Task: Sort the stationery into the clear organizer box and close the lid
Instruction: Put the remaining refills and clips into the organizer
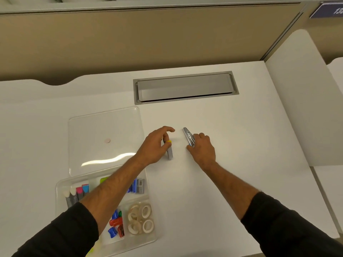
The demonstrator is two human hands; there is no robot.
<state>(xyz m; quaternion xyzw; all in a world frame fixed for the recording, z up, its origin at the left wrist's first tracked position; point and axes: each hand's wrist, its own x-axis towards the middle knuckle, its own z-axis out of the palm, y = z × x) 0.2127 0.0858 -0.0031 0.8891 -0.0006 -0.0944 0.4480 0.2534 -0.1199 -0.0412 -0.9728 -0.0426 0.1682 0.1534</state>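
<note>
organizer box [59, 190] open | left hand [155, 145] grips marker [169, 152]; right hand [201, 148] grips stapler [187, 135]

There are four white tape rolls [140, 219], four visible markers with white, pink and blue caps [77, 194], two grey staplers [169, 152], and one clear plastic organizer box [59, 198].

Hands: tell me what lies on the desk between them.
Nothing: in the head view, only bare white desk separates the left hand, holding a grey utility knife, from the right hand, holding a silver one.
</note>
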